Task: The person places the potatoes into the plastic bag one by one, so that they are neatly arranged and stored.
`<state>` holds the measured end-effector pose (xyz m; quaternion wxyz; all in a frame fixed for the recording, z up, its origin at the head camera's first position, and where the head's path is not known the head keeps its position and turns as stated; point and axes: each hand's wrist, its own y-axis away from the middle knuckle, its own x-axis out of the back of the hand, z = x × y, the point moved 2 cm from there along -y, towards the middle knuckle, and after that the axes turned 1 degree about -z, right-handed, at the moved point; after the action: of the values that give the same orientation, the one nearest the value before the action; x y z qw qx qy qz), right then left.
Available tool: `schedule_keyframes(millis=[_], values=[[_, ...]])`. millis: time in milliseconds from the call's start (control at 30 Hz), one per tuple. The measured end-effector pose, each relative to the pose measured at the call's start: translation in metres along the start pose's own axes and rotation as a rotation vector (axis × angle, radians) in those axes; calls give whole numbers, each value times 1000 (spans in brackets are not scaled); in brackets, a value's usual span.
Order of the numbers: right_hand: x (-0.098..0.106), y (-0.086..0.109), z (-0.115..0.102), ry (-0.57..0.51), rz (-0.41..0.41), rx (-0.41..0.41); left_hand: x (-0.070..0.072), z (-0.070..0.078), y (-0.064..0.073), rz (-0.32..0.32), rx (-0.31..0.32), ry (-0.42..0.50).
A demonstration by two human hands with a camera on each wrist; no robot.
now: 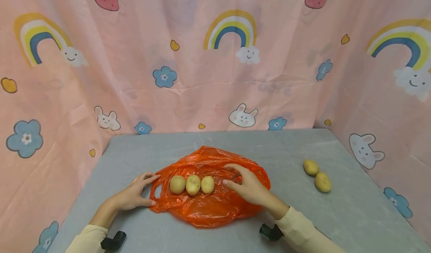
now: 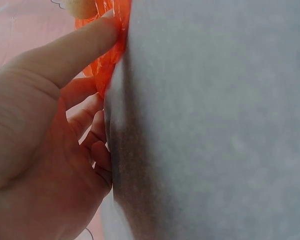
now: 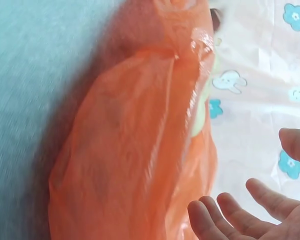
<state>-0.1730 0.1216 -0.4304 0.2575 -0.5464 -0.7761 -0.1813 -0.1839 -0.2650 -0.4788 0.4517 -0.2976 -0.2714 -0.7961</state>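
An orange-red plastic bag (image 1: 215,212) lies spread on the grey table. Three potatoes, the left one (image 1: 177,185), the middle one (image 1: 193,185) and the right one (image 1: 207,185), sit in a row on it. At the bag's left end, by its handle loops, my left hand (image 1: 133,193) has thumb and fingers spread apart, their tips touching the plastic; the left wrist view shows the thumb (image 2: 75,50) against the bag's edge. Over the bag's right part my right hand (image 1: 249,185) is held with fingers parted and nothing between them. The right wrist view shows these fingers (image 3: 250,220) beside the bag.
Two more potatoes, one farther back (image 1: 311,167) and one nearer (image 1: 323,182), lie close together on the right of the table (image 1: 286,148). A pink patterned curtain (image 1: 202,107) surrounds the table's back and sides. Black devices (image 1: 113,241) are worn at both wrists.
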Motion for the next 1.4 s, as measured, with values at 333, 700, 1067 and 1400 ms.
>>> schedule_keyframes(millis=[333,700,1067,1400], values=[[21,8,5,24,45,29,0,1,1,6,-10,-5],[45,10,16,21,54,33,0,0,1,10,-20,-13],[67,14,28,53,85,24,1,0,0,7,-22,-12],[80,18,42,44,125,19,1,0,0,-2,-25,-6]])
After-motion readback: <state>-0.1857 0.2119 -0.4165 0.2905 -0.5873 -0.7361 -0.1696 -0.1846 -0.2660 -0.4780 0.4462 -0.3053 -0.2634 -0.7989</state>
